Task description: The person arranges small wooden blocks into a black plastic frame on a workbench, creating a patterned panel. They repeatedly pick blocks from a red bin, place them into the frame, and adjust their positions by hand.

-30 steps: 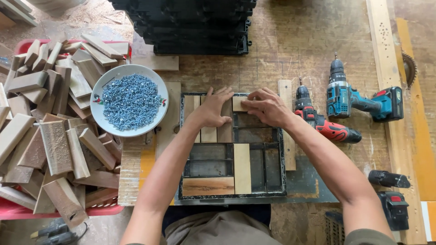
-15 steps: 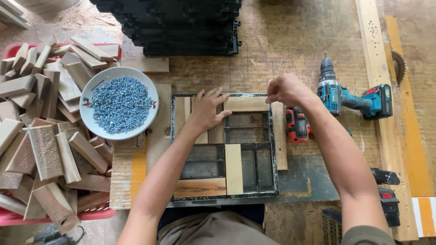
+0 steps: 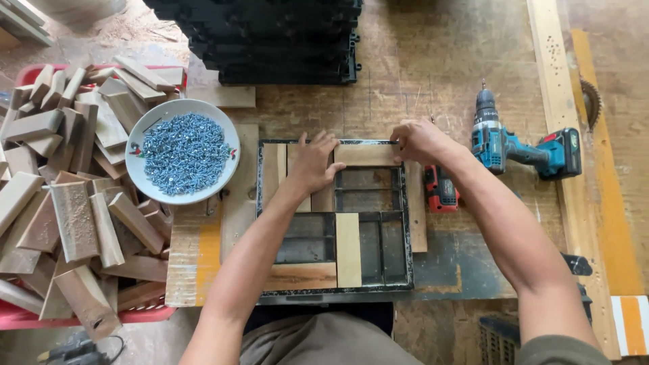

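Pressing flat with fingers spread, the left hand holds wood strips in the black grid frame, while the right hand pinches a wood slat at the frame's far edge. Left of the hands, a white bowl holds bluish screws (heaped), beside a red bin of wood offcuts.

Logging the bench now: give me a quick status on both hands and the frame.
Left hand flat on upright slats. Right hand on top horizontal slat in black frame. Red drill beside frame's right edge.
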